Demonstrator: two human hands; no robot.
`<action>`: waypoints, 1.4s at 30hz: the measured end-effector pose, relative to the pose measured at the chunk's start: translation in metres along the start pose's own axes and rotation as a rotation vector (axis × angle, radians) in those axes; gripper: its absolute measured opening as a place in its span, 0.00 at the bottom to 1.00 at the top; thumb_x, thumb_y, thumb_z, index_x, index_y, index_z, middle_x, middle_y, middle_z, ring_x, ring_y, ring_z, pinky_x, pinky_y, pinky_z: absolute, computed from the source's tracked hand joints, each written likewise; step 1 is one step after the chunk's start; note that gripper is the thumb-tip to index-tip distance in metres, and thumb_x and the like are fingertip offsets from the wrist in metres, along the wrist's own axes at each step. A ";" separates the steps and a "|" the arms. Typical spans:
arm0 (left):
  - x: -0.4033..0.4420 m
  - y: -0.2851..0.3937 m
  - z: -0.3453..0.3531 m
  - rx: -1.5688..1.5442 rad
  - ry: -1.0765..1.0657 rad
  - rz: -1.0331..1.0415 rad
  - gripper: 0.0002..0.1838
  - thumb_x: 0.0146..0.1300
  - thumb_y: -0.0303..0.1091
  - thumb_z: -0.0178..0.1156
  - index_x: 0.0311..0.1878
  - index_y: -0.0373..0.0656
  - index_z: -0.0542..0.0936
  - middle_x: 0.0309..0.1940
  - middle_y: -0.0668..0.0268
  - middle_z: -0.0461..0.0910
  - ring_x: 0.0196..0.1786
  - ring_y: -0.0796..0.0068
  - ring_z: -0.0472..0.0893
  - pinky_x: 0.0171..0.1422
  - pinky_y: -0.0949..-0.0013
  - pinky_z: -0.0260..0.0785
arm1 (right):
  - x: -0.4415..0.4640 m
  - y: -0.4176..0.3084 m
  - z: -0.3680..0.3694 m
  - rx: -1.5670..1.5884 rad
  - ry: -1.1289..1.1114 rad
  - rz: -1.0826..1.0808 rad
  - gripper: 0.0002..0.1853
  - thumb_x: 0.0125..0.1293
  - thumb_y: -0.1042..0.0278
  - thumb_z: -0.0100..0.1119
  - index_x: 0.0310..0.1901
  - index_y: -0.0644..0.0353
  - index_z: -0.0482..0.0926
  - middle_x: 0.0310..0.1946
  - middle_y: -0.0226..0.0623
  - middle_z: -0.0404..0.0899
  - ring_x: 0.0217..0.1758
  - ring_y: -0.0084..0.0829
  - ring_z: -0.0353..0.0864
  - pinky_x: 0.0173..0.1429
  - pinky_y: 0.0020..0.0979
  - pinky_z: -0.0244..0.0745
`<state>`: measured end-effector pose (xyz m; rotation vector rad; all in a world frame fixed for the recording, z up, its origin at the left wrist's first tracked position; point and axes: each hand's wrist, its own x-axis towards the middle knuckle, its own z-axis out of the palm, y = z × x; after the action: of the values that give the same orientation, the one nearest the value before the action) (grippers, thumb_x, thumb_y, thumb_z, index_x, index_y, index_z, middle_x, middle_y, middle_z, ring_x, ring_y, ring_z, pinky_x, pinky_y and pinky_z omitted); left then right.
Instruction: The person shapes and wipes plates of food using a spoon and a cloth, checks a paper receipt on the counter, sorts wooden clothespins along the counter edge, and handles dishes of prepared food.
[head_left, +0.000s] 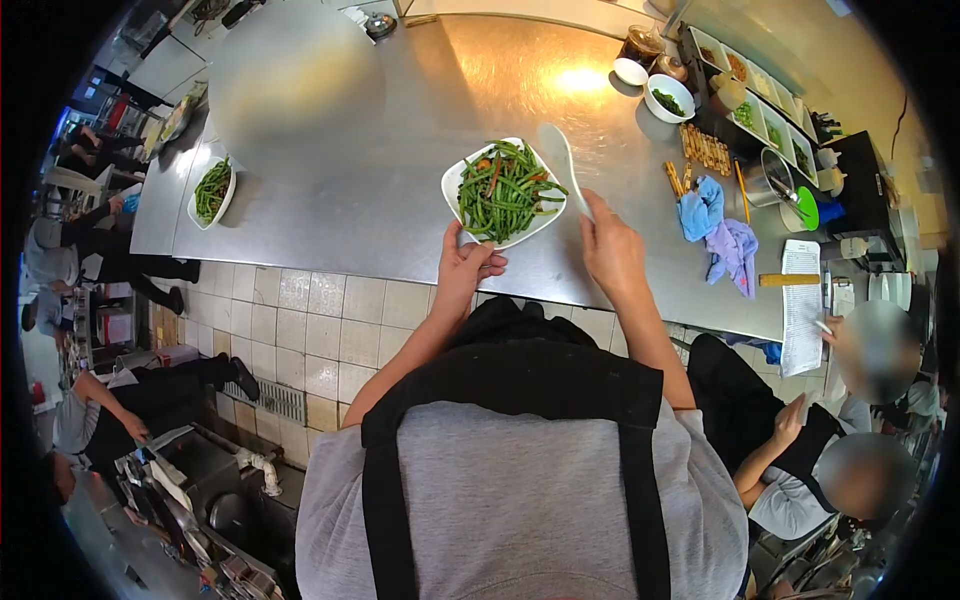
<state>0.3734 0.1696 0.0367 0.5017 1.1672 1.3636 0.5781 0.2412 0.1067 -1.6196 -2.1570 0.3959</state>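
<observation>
A white square-sided plate point(450, 187) heaped with cooked green beans point(505, 190) and bits of red and orange sits before me on the steel counter. My left hand point(466, 265) grips the plate's near edge, thumb at the rim and fingers partly beneath. In my right hand point(613, 248) is a white serving spoon point(554, 146), its handle between my fingers and its bowl pointing away from me. The spoon lies just right of the beans, by the plate's right side; whether it touches the plate, I cannot tell.
Another dish of green beans point(212, 193) stands at the left counter edge. To the right are a bowl of greens point(668, 98), ingredient trays point(745, 112), blue and purple cloths point(732, 245), and a paper sheet point(801, 300). Other people stand at both sides.
</observation>
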 end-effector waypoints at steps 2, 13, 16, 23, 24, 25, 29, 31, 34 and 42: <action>0.002 0.002 -0.002 -0.016 -0.017 -0.025 0.42 0.65 0.27 0.57 0.73 0.39 0.40 0.38 0.53 0.78 0.37 0.67 0.82 0.40 0.67 0.79 | 0.003 -0.012 0.001 -0.021 -0.002 -0.013 0.20 0.66 0.66 0.52 0.60 0.50 0.71 0.38 0.52 0.82 0.38 0.52 0.81 0.43 0.47 0.76; 0.022 0.012 -0.027 0.071 -0.092 -0.003 0.35 0.64 0.27 0.54 0.71 0.38 0.51 0.36 0.54 0.79 0.35 0.67 0.83 0.40 0.67 0.79 | 0.015 -0.029 0.008 -0.339 -0.079 -0.230 0.19 0.60 0.72 0.51 0.54 0.54 0.77 0.33 0.44 0.81 0.32 0.47 0.82 0.37 0.45 0.77; 0.033 0.024 -0.042 0.130 -0.068 0.032 0.31 0.65 0.28 0.53 0.69 0.38 0.56 0.35 0.55 0.80 0.32 0.68 0.82 0.38 0.68 0.78 | 0.024 -0.023 -0.003 -0.403 -0.052 -0.355 0.20 0.57 0.74 0.51 0.52 0.52 0.80 0.31 0.43 0.81 0.32 0.46 0.82 0.37 0.43 0.77; 0.038 0.042 -0.058 0.177 0.005 0.101 0.24 0.66 0.29 0.55 0.64 0.38 0.65 0.32 0.61 0.79 0.32 0.74 0.81 0.35 0.73 0.76 | 0.036 -0.029 -0.017 -0.343 -0.069 -0.292 0.20 0.59 0.74 0.50 0.52 0.48 0.81 0.30 0.43 0.80 0.32 0.45 0.83 0.37 0.42 0.78; 0.038 0.040 -0.058 0.196 0.000 0.115 0.24 0.66 0.30 0.56 0.64 0.38 0.65 0.32 0.61 0.79 0.33 0.75 0.81 0.35 0.73 0.76 | 0.038 -0.029 -0.012 -0.357 -0.085 -0.307 0.19 0.59 0.74 0.50 0.52 0.48 0.81 0.30 0.43 0.80 0.32 0.45 0.83 0.37 0.42 0.78; 0.037 0.038 -0.059 0.216 -0.002 0.129 0.23 0.66 0.30 0.56 0.63 0.38 0.66 0.32 0.62 0.79 0.33 0.75 0.81 0.35 0.74 0.76 | 0.039 -0.028 -0.007 -0.369 -0.103 -0.324 0.19 0.60 0.74 0.50 0.52 0.48 0.81 0.30 0.43 0.80 0.33 0.45 0.83 0.37 0.41 0.78; 0.042 0.034 -0.061 0.207 -0.008 0.108 0.21 0.67 0.31 0.55 0.62 0.39 0.68 0.36 0.63 0.79 0.36 0.74 0.81 0.39 0.72 0.76 | 0.039 -0.028 -0.014 -0.362 -0.123 -0.331 0.19 0.60 0.73 0.51 0.52 0.48 0.81 0.30 0.42 0.79 0.32 0.43 0.82 0.36 0.41 0.77; 0.046 0.033 -0.061 0.203 0.000 0.107 0.20 0.68 0.31 0.55 0.61 0.38 0.69 0.37 0.63 0.79 0.36 0.74 0.81 0.40 0.72 0.76 | 0.040 -0.039 -0.028 -0.342 -0.109 -0.327 0.19 0.60 0.73 0.51 0.52 0.48 0.81 0.29 0.41 0.79 0.32 0.42 0.82 0.36 0.40 0.77; 0.052 0.033 -0.062 0.174 0.009 0.116 0.19 0.68 0.33 0.55 0.60 0.37 0.71 0.38 0.63 0.80 0.35 0.75 0.81 0.39 0.72 0.76 | 0.046 -0.045 -0.024 -0.414 -0.047 -0.449 0.20 0.59 0.74 0.51 0.52 0.47 0.81 0.30 0.39 0.78 0.34 0.39 0.81 0.37 0.39 0.76; 0.059 0.035 -0.063 0.094 0.061 0.124 0.17 0.68 0.34 0.56 0.57 0.37 0.75 0.37 0.65 0.81 0.35 0.78 0.80 0.41 0.73 0.76 | 0.061 -0.052 -0.030 -0.491 -0.043 -0.615 0.20 0.58 0.73 0.52 0.52 0.44 0.81 0.33 0.35 0.78 0.37 0.34 0.80 0.40 0.38 0.73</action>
<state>0.2913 0.2106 0.0209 0.6119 1.2721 1.4428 0.5342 0.2843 0.1666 -1.0517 -2.7777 -0.3101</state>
